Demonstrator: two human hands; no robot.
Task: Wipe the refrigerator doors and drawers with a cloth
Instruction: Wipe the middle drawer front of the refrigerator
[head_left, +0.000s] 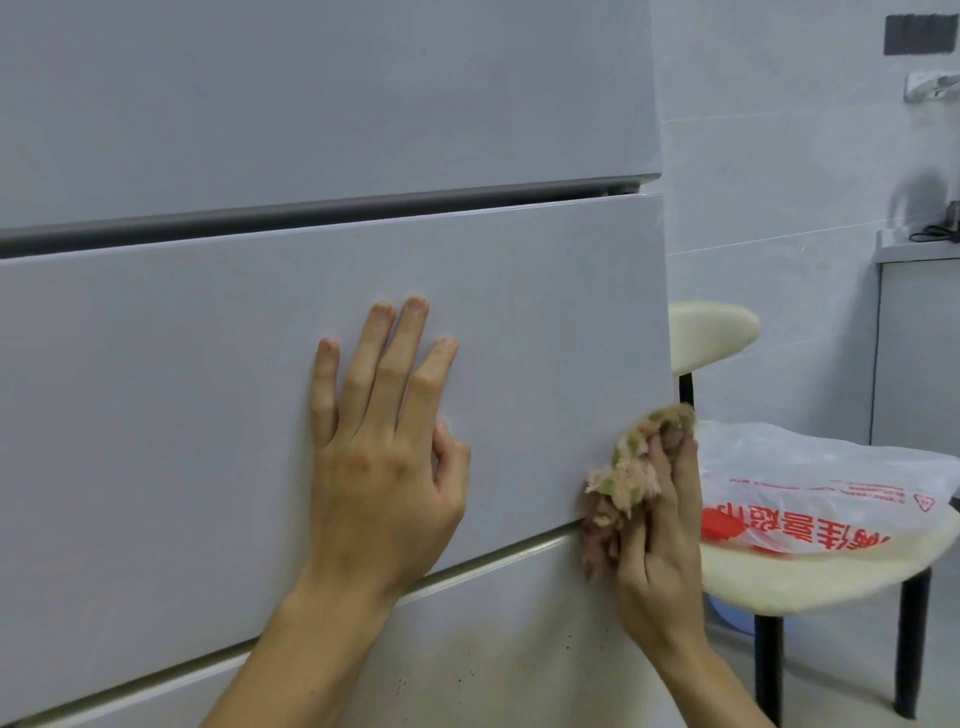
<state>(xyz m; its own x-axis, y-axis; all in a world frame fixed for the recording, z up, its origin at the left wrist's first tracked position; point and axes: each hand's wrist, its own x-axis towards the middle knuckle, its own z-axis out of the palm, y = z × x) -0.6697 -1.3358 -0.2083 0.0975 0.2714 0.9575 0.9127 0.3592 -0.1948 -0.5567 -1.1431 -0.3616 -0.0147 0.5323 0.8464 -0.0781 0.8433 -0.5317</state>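
Furniture crowds the right side: a cream chair (810, 582) with black legs stands just beside the refrigerator (519, 312), and a plastic bag (810, 483) with red print lies on its seat. Behind it we see a pale tiled wall (779, 208) and a grey cabinet (919, 353) at the far right. The chair back rises close to the refrigerator's right edge, so little room is left there. To the left the white fronts run wide and bare.

The middle drawer (182, 389) lies lengthwise across the view. A dark gap parts it from the upper door (311, 93), and a narrow seam parts it from the lower drawer (493, 649), which shows dark specks.

Our left hand (384, 467) rests flat on the middle drawer, its fingers (405, 353) straight and pointing up. Our right hand (657, 551) grips the cloth (631, 478), fingers curled round it. The cloth is a pink and green bunch pressed against the drawer's lower right corner, across the seam. Its long axis stands steep, with the top leaning right toward the refrigerator's edge.
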